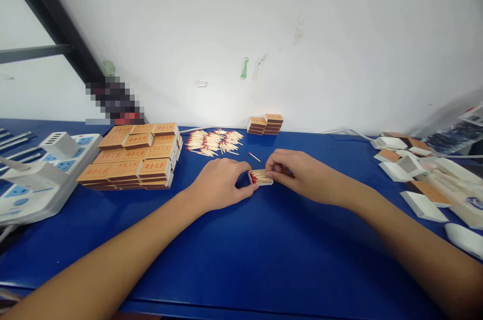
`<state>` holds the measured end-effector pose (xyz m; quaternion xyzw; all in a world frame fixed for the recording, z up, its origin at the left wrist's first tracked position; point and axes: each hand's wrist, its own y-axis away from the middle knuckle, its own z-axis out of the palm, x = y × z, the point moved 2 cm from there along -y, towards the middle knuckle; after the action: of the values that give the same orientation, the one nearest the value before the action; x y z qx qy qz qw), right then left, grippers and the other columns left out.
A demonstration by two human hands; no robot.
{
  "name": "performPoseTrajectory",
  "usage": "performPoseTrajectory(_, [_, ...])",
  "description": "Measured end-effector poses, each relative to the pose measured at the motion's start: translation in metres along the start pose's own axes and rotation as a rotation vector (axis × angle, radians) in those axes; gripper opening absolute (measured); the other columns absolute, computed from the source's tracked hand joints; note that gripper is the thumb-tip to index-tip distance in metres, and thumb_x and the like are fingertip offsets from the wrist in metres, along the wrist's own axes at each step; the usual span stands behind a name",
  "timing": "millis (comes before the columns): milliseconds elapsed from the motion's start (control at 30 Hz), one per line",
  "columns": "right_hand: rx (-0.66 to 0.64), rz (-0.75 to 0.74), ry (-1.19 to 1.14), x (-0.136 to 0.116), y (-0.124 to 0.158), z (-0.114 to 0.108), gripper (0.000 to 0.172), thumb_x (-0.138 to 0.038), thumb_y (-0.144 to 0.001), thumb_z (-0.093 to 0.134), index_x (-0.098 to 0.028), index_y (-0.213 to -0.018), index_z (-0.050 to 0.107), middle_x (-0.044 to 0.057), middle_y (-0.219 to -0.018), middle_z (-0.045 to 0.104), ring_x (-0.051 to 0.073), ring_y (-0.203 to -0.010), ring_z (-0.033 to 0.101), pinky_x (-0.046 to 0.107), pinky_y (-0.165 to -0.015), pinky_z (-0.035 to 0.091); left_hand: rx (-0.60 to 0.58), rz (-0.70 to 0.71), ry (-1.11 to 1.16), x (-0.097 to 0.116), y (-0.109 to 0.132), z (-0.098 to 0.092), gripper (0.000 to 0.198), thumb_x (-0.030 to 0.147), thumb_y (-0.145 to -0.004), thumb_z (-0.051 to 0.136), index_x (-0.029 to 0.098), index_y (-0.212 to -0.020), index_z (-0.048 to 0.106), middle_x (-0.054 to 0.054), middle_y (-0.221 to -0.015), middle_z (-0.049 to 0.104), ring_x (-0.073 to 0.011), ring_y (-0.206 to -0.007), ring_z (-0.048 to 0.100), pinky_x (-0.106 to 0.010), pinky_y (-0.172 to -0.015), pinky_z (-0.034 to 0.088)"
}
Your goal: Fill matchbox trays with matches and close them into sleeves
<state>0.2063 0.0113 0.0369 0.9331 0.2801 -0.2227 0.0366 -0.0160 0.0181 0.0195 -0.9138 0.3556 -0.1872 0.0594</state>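
Note:
A small white matchbox tray (pixel 261 177) filled with red-tipped matches lies on the blue table between my hands. My left hand (pixel 223 184) grips its left end between thumb and forefinger. At the tray's right end, my right hand (pixel 289 171) has its fingertips pinched together at the match ends; whether a match is between them is too small to tell. One loose match (pixel 254 157) lies just behind the tray. Further back and to the left is a spread pile of matches (pixel 213 142).
Stacked orange matchboxes (pixel 130 156) stand at the left, beside a white power strip (pixel 71 164). A smaller matchbox stack (pixel 272 125) is by the wall. Empty trays and sleeves (pixel 424 204) lie at the right, near a white mouse-like object (pixel 466 239).

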Motion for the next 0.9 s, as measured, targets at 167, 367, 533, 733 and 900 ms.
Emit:
performPoseTrajectory(167, [0.031, -0.011, -0.046, -0.004, -0.006, 0.005, 0.022, -0.037, -0.103, 0.053, -0.023, -0.09, 0.065, 0.001, -0.082, 0.065, 0.016, -0.07, 0.055, 0.03, -0.066, 0.039, -0.002, 0.004, -0.007, 0.001, -0.001, -0.001, 0.028, 0.046, -0.094, 0.065, 0.023, -0.107, 0.076, 0.002, -0.068, 0.064, -0.0163, -0.061, 0.059, -0.029, -0.057, 0.032])
performPoseTrajectory(367, [0.214, 0.22, 0.041, 0.014, -0.042, 0.01, 0.021, -0.042, -0.094, 0.067, -0.021, -0.089, 0.069, 0.002, -0.082, 0.07, 0.018, -0.073, 0.06, 0.031, -0.066, 0.039, -0.043, 0.0, -0.01, 0.006, 0.002, 0.0, 0.03, 0.045, -0.094, 0.068, 0.021, -0.11, 0.076, 0.001, -0.071, 0.067, -0.0177, -0.064, 0.061, -0.03, -0.06, 0.036])
performPoseTrajectory(533, [0.149, 0.198, 0.006, 0.017, -0.073, 0.02, 0.017, -0.033, -0.098, 0.064, -0.02, -0.087, 0.068, 0.002, -0.079, 0.071, 0.016, -0.07, 0.059, 0.03, -0.062, 0.037, -0.065, 0.022, -0.005, 0.009, 0.004, 0.003, 0.031, 0.047, -0.095, 0.066, 0.022, -0.11, 0.075, -0.001, -0.077, 0.071, -0.0192, -0.068, 0.064, -0.031, -0.059, 0.036])
performPoseTrajectory(733, [0.22, 0.147, 0.025, -0.005, -0.099, 0.033, 0.013, -0.028, -0.096, 0.066, -0.018, -0.088, 0.068, 0.003, -0.083, 0.072, 0.015, -0.072, 0.059, 0.029, -0.063, 0.035, -0.068, 0.022, -0.019, 0.01, 0.004, 0.005, 0.032, 0.049, -0.096, 0.064, 0.021, -0.106, 0.075, -0.002, -0.082, 0.074, -0.0221, -0.073, 0.069, -0.032, -0.06, 0.039])
performPoseTrajectory(900, [0.104, 0.184, 0.11, -0.011, -0.101, 0.035, 0.018, -0.031, -0.099, 0.063, -0.02, -0.085, 0.066, 0.005, -0.088, 0.073, 0.018, -0.076, 0.061, 0.03, -0.064, 0.036, -0.067, 0.025, -0.037, 0.009, 0.004, 0.006, 0.032, 0.05, -0.096, 0.064, 0.02, -0.103, 0.075, -0.004, -0.088, 0.077, -0.024, -0.078, 0.071, -0.033, -0.064, 0.044])
